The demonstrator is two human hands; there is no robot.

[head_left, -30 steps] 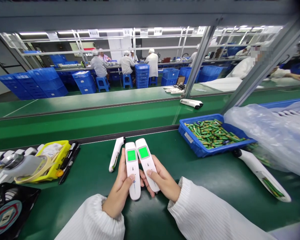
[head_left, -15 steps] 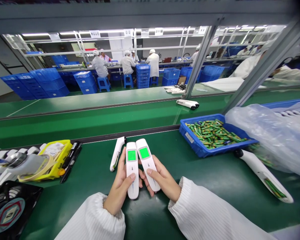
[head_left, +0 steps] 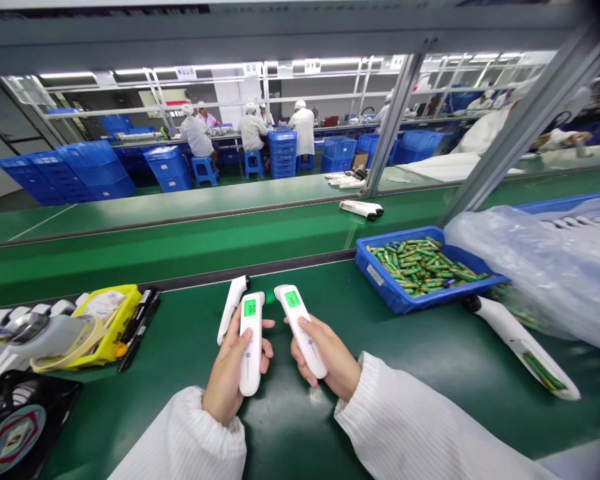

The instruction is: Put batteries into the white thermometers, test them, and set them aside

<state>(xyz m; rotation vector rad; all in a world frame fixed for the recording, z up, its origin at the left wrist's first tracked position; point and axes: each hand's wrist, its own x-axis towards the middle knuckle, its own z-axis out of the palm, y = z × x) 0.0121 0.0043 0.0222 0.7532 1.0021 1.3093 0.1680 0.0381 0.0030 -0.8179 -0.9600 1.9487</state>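
Note:
My left hand [head_left: 230, 367] is wrapped round a white infrared thermometer [head_left: 251, 347], its thumb lying on the front below a lit green screen with digits. Another white infrared thermometer [head_left: 307, 340] is in my right hand [head_left: 327, 353], thumb near its button; its screen also glows green with digits. The two thermometers are apart, tops tilted toward each other. Just behind my left hand lies a third thermometer [head_left: 234, 300] on the green bench. To the right, a thermometer [head_left: 527, 350] lies with its battery compartment uncovered, green batteries [head_left: 545, 371] inside.
A blue tray [head_left: 380, 280] of green batteries stands at right, beside a clear plastic bag [head_left: 525, 260]. At left are a yellow basket [head_left: 123, 327], black pens [head_left: 139, 327] and a black fan-like object [head_left: 25, 427]. Thermometers [head_left: 361, 210] lie on the conveyor beyond. Co-workers sit farther off.
Both hands have moved apart, separating the thermometers, and the right one now leans more. The screens show clear digits where they were nearly blank green. The view has shifted slightly.

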